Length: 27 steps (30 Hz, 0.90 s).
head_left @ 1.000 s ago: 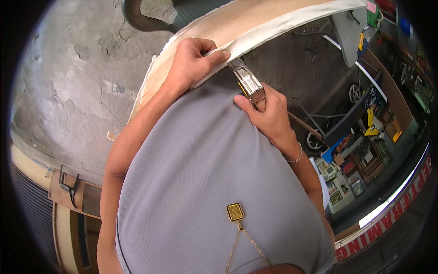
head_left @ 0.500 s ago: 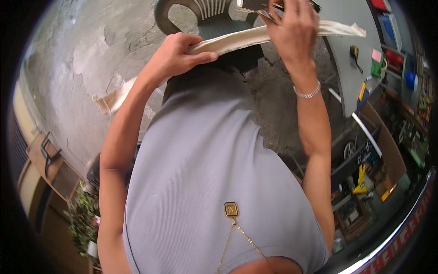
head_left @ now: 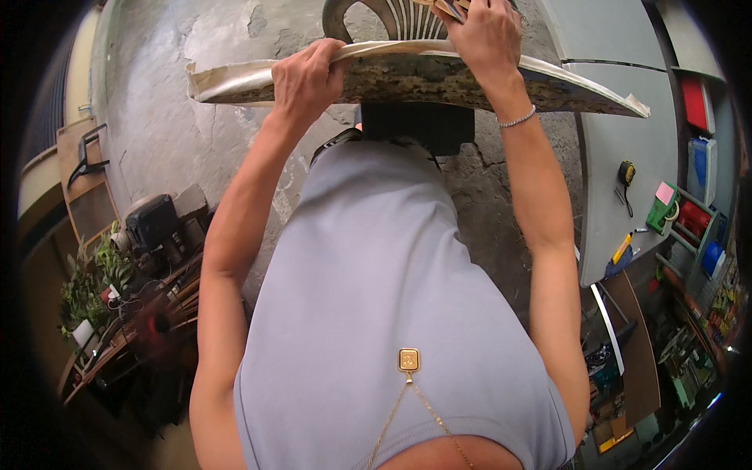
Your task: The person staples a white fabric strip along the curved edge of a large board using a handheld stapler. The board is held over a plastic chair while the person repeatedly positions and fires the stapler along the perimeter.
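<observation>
A long panel with a dark, mottled face spans the view crosswise in front of me, its upper edge covered in cream cloth. My left hand is closed over that edge, pinching the cloth left of the middle. Farther right, my right hand is curled at the same edge around an object with tan and metallic parts. The picture's top edge cuts this object off, so its kind cannot be made out. Behind the panel stands a dark green plastic chair.
On the right, a grey table bears a tape measure, a green tape dispenser and a yellow-handled cutter. Red and blue bins stand beyond. A black block-like thing is below the panel. Plants and clutter lie left.
The panel's mottled face has come into view below the cloth edge, which now lies more level. Both hands are still at that edge; the view has shifted and turned.
</observation>
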Motion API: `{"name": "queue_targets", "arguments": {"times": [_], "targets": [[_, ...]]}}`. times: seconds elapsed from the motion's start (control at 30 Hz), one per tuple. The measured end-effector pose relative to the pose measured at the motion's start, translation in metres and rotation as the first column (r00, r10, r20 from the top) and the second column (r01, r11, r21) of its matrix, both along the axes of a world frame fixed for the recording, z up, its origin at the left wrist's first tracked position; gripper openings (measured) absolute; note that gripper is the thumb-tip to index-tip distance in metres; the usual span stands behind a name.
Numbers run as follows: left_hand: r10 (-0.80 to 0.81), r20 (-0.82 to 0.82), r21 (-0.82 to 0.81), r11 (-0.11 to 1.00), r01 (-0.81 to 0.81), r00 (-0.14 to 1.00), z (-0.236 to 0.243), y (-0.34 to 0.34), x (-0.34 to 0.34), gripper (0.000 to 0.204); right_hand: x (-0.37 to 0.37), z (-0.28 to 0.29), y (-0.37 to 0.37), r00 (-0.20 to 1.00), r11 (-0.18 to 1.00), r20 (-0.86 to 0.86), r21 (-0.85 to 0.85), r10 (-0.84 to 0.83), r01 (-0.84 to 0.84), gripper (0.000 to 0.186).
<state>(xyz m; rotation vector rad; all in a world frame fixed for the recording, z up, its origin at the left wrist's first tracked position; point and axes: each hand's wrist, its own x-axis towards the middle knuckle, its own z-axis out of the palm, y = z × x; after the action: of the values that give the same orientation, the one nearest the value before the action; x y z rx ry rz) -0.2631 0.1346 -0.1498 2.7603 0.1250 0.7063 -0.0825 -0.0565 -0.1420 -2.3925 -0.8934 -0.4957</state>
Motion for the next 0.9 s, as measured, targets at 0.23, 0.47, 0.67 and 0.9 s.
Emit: {"name": "queue_targets", "arguments": {"times": [0.23, 0.47, 0.67, 0.9], "targets": [[0.103, 0.078, 0.028, 0.994, -0.105, 0.992, -0.007, -0.003, 0.006, 0.01, 0.004, -0.002, 0.001, 0.999, 1.0, -0.045, 0.012, -0.028, 0.028, 0.047], [0.103, -0.092, -0.063, 0.992, -0.109, 0.99, 0.01, 0.007, 0.018, 0.015, 0.003, 0.0, 0.004, 0.995, 1.0, -0.095, 0.011, -0.005, 0.007, 0.047], [-0.123, -0.501, -0.448, 0.884, -0.135, 0.857, 0.03, 0.03, 0.029, 0.022, -0.007, 0.006, 0.003, 0.991, 0.999, -0.132, 0.035, -0.018, 0.023, 0.046], [-0.451, -0.572, -0.627, 0.779, -0.011, 0.685, 0.018, 0.056, 0.052, 0.026, -0.014, 0.033, 0.001, 0.976, 1.0, 0.217, 0.008, 0.012, -0.014, 0.043]]}}
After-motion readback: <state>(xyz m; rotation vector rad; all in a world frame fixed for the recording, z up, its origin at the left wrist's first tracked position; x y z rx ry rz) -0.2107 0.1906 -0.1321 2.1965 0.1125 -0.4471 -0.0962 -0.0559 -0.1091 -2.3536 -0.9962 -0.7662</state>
